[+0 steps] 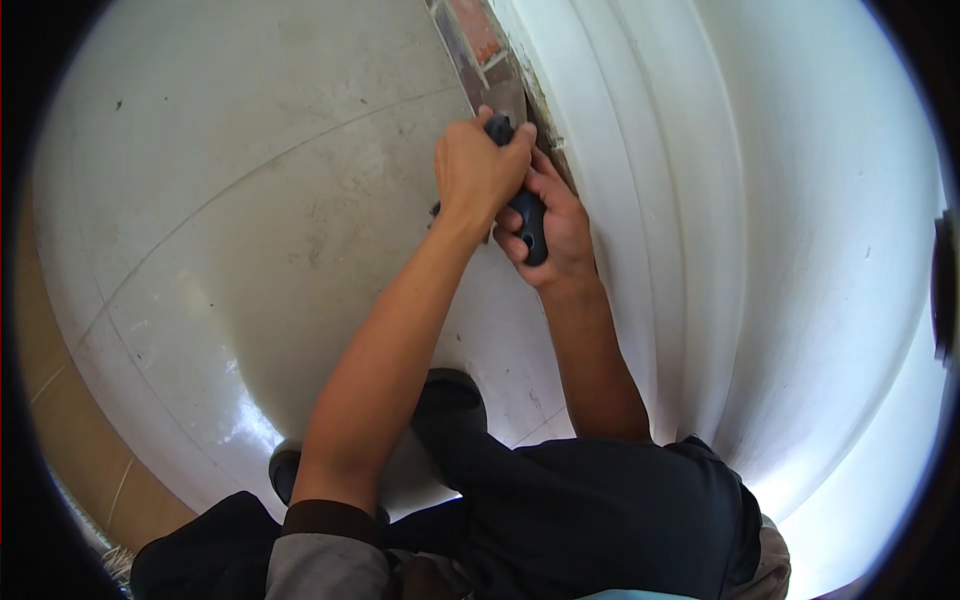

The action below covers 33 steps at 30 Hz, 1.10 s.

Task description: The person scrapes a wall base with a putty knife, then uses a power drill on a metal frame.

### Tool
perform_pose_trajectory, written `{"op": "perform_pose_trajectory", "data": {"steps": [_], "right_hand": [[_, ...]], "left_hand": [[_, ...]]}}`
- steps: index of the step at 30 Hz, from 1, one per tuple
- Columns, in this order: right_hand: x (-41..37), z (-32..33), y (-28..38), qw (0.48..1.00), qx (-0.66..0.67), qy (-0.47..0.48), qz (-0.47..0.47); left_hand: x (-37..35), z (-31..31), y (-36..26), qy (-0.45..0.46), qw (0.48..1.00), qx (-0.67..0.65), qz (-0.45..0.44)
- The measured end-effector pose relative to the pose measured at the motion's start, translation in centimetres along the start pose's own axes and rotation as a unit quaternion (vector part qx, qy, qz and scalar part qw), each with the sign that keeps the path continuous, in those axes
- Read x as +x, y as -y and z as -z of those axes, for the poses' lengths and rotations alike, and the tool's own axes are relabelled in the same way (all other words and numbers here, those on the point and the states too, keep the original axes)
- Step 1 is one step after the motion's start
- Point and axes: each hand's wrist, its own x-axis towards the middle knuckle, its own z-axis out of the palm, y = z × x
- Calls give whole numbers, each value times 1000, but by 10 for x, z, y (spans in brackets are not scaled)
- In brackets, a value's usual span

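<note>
My right hand is wrapped round the black handle of a hand tool, low beside the white wall. A hole shows near the handle's rounded end. My left hand is closed just above and left of it, round a black part whose top pokes out between thumb and fingers. Whether this belongs to the same tool cannot be seen. The tool's working end is hidden by my hands. Both hands are over the brown and red strip along the foot of the wall.
A white moulded wall curves up on the right, with a rough, chipped lower edge. Pale floor tiles with thin joints spread to the left. My dark shoe and bent knees are close below. A brown tiled border lies at far left.
</note>
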Motion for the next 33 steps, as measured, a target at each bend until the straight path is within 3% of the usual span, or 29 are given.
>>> {"op": "perform_pose_trajectory", "data": {"steps": [2,5,8,11,14,17,20,23,26,31,33], "right_hand": [[-9,5,-4,1000,-24,3,-3],[-22,7,-6,988,-149,-28,-13],[-39,12,-12,971,-228,-54,40],[-49,8,-9,966,-225,-77,100],[-36,-5,4,965,-240,-89,60],[-19,-13,5,969,-225,-76,64],[-31,-20,2,978,-185,-77,66],[-25,-28,5,978,-180,-85,68],[-12,-37,11,984,-148,-79,65],[-23,-38,7,982,-149,-86,77],[-13,-35,10,982,-153,-82,71]], "left_hand": [[-8,-1,8,-8,1000,-3,-28],[-30,8,10,58,995,-80,15],[-46,-2,15,61,986,-156,-6],[-50,-12,11,91,980,-175,-32],[-35,-13,6,82,974,-213,-10],[-17,9,-14,153,964,-202,80],[-20,-4,6,98,974,-199,-46],[-11,-4,4,88,979,-180,-44],[-2,23,-30,170,967,-174,78],[-10,7,-15,106,980,-159,-58],[0,18,-24,143,975,-171,21]]}}
